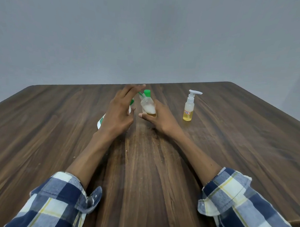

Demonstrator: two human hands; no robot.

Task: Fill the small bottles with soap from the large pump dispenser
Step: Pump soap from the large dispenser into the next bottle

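Hands at mid-table, head view: your right hand (160, 118) is wrapped around a small clear bottle (148, 106), tilting it leftward, its green flip cap (147, 91) hanging open at the top. Pale, foamy soap fills part of the bottle, with a thin amber layer at the bottom. Your left hand (119, 111) has its fingers spread over the large pump dispenser (101, 122), which is mostly hidden behind it; only a white base and a bit of green show, and whether the hand grips or merely presses cannot be told. A green nozzle (140, 93) reaches toward the small bottle's neck, just beside the opening.

By the look of it, you are mid-fill on this bottle. The next move calls for keeping the mouth under the nozzle while you pump, then snapping the cap closed.

A second small bottle with a white pump top (189, 108) stands upright to the right, well apart, holding amber liquid low down. The wooden table (58, 126) lies bare to the left and near side, with its far edge just behind your hands, so work toward yourself rather than away.
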